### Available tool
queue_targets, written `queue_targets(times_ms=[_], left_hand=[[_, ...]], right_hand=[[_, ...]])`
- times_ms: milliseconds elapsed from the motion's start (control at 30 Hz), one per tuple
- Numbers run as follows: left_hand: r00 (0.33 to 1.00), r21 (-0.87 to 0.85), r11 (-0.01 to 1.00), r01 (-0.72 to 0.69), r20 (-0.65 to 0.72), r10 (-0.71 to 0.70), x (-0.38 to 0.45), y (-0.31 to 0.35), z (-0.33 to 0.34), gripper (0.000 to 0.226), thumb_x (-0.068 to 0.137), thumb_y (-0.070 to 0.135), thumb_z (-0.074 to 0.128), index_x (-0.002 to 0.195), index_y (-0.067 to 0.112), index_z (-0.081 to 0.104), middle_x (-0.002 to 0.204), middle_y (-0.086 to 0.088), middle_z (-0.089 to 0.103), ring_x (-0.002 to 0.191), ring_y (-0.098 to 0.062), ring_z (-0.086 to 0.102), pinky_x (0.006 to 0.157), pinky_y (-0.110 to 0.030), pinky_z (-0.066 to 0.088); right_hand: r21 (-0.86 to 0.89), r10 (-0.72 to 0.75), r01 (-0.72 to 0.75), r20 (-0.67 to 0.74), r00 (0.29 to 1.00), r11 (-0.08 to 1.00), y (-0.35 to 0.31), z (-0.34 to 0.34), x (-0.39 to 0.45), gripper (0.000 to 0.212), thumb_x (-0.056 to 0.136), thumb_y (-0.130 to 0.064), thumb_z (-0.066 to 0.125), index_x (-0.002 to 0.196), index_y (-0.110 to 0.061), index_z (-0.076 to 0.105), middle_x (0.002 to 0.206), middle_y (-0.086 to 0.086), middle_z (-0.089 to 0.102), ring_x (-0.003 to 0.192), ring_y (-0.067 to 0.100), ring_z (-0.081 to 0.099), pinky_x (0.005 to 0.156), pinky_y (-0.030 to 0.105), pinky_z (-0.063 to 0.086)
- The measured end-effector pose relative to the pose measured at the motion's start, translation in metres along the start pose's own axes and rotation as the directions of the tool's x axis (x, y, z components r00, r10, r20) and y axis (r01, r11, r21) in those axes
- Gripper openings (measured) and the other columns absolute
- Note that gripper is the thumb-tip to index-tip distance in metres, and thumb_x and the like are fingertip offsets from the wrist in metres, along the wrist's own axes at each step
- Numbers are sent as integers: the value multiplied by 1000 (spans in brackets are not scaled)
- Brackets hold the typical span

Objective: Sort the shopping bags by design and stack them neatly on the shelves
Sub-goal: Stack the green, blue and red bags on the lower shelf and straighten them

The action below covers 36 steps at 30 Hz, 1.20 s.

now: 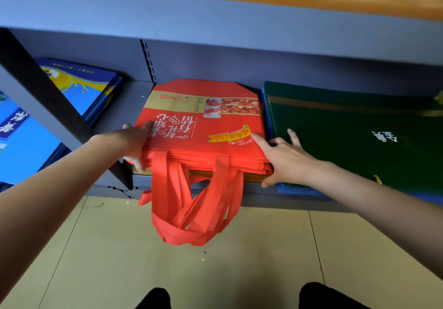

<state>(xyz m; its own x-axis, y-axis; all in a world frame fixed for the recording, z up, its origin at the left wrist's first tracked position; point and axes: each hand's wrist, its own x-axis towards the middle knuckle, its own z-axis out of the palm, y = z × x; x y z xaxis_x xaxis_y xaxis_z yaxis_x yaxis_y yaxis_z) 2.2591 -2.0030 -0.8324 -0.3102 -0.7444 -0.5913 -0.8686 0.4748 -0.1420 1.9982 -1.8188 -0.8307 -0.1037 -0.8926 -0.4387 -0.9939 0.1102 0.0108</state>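
On shelf (141, 97): "CONGEE" red bag stack (203, 126) btwn L grip (135, 141) clutching edge, R grip (285, 155) flat, splayed.

The shelf (141, 97) shows a bare strip between the blue bags (81, 88) on the left and the red bag stack (203, 126); a dark slanted post (48, 97) cuts across its near end. On the right the red stack lies just beside the green bags (347, 136), with barely a gap. An upper shelf (215, 21) overhangs everything. Red handles (191, 208) dangle over the near edge toward open floor (263, 260).
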Motion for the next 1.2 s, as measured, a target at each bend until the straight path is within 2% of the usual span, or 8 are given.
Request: queue_targets(times_ms=[100,267,400,533,633,800,1067,1200], left_hand=[[1000,-39,999,-4,19,4,-1,2,3,131,67,30,84,148,26,-19,142,-24,20,104,-31,59,89,-36,51],[1000,-20,1000,6,-16,-6,1,4,5,131,67,27,83,147,26,-20,142,-25,21,102,-29,60,89,-34,52],[1000,8,1000,14,-21,-14,5,-1,8,123,74,16,77,147,28,-22,137,-24,27,92,-25,62,80,-31,54],[999,-32,999,-16,29,17,8,-3,6,129,68,22,81,147,29,-20,131,-24,41,97,-29,62,83,-35,54],[996,-41,998,-41,74,44,8,-4,5,131,67,27,82,146,27,-23,122,-19,57,102,-29,60,86,-34,50],[993,-99,993,-62,91,71,4,-4,2,128,69,26,80,147,24,-22,120,-18,60,92,-26,59,76,-28,45],[995,-92,994,-65,65,71,5,0,8,127,72,20,79,146,23,-24,120,-17,58,86,-23,58,72,-27,47],[996,-90,994,-55,64,61,8,-2,8,129,70,23,80,145,26,-25,114,-15,60,82,-20,56,73,-27,47]], right_hand=[[-17,44,-43,64,997,999,-8,0,9,117,79,-37,72,147,-15,-21,117,8,58,138,28,24,112,58,-9],[13,138,-143,175,975,990,-13,4,23,117,80,-23,72,146,-20,-25,137,17,43,137,30,24,112,58,-9],[300,96,-122,98,990,946,-7,4,15,118,78,-27,75,146,-31,-22,133,19,38,139,34,16,115,48,-10],[241,65,-92,121,991,966,-5,4,7,121,76,-36,75,145,-29,-24,144,19,33,143,25,7,114,50,-14],[218,77,-110,154,985,970,-11,8,12,123,74,-46,74,146,-27,-24,139,13,45,141,27,22,114,53,-12],[307,134,-109,-60,989,945,-9,7,13,113,76,-34,75,148,-31,-12,123,9,58,124,26,43,117,49,-4],[94,37,-42,57,998,995,-6,8,8,113,82,-38,69,147,-20,-22,128,9,52,136,24,24,114,55,-7],[167,30,-32,13,999,985,-2,-13,-2,106,78,-40,73,151,-26,-3,148,15,26,144,26,-3,115,47,-2]])
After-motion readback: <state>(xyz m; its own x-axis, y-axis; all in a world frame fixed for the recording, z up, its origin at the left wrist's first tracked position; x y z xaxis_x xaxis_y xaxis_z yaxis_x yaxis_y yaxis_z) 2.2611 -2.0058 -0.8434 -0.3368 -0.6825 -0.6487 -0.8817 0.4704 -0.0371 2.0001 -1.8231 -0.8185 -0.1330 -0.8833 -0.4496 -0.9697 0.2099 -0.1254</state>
